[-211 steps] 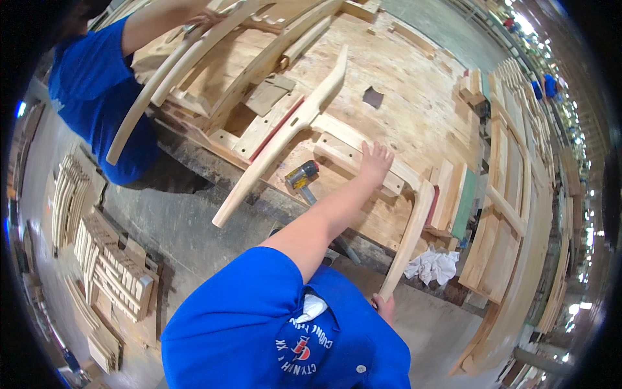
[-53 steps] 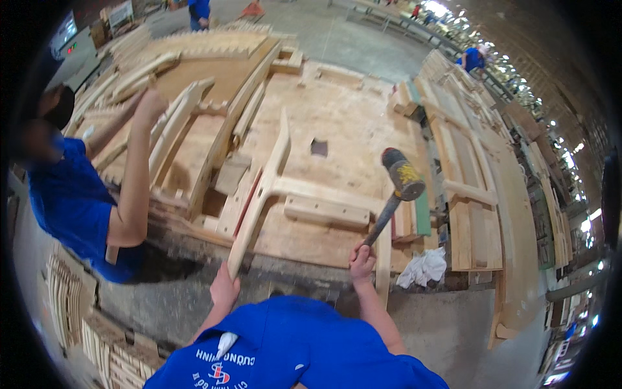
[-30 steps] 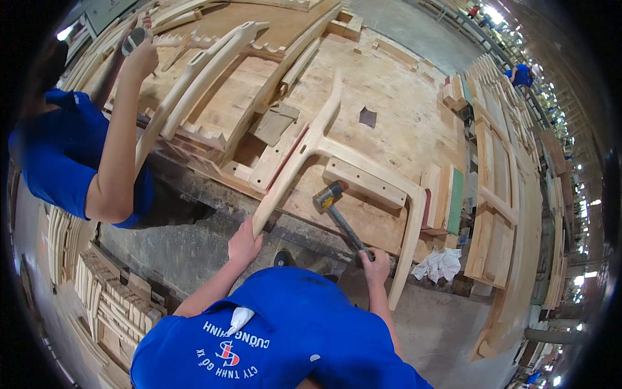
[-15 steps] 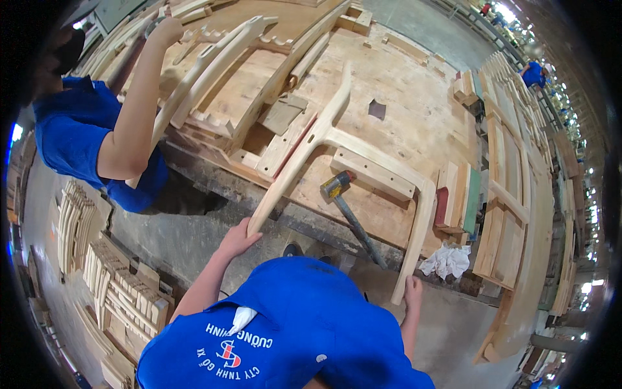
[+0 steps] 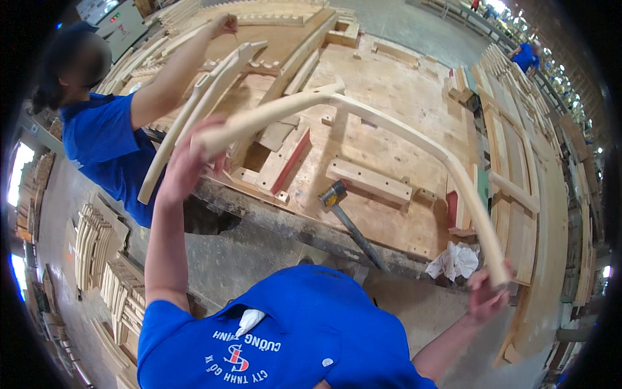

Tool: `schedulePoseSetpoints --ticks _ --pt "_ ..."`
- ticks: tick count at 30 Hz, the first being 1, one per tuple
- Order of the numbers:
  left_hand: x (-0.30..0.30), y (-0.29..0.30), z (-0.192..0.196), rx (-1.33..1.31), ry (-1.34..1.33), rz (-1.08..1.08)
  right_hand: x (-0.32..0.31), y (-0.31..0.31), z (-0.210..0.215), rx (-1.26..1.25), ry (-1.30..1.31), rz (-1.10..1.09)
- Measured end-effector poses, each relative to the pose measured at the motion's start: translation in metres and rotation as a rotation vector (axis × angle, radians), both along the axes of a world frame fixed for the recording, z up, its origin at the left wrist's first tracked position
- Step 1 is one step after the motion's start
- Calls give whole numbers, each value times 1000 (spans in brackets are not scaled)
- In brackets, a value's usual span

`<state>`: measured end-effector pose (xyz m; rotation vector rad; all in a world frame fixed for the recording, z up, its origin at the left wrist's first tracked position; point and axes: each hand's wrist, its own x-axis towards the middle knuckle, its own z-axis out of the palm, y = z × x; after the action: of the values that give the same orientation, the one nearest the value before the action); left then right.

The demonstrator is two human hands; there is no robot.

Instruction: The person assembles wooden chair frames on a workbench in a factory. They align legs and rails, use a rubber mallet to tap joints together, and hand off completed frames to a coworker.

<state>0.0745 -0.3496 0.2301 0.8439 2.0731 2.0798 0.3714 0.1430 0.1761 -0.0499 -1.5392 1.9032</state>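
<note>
In the head view, the pale wooden frame [image 5: 396, 128], a broad arch with rounded edges, blurred at its left end, was held over the worktop [image 5: 395, 81], beyond the mallet [image 5: 353, 226]; the left hand [image 5: 188, 162], left of the mallet, was clamped around one end; the right hand [image 5: 489, 293], right of the mallet, gripped the other; the worktop's near edge passed beneath the mallet's handle; open plywood spread well beyond the mallet.

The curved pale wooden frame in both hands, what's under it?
Below the frame are a drilled rectangular wooden block on the plywood tabletop and a black-and-yellow mallet. Whatever its wood covers can't be seen.
</note>
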Motion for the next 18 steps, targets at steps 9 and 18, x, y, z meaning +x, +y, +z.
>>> schedulePoseSetpoints --ticks 9,18 --pt "-121 102 134 -1 375 328 -130 102 143 -236 96 -218" --pt "-166 120 177 -37 542 470 -176 96 195 -213 46 -277"
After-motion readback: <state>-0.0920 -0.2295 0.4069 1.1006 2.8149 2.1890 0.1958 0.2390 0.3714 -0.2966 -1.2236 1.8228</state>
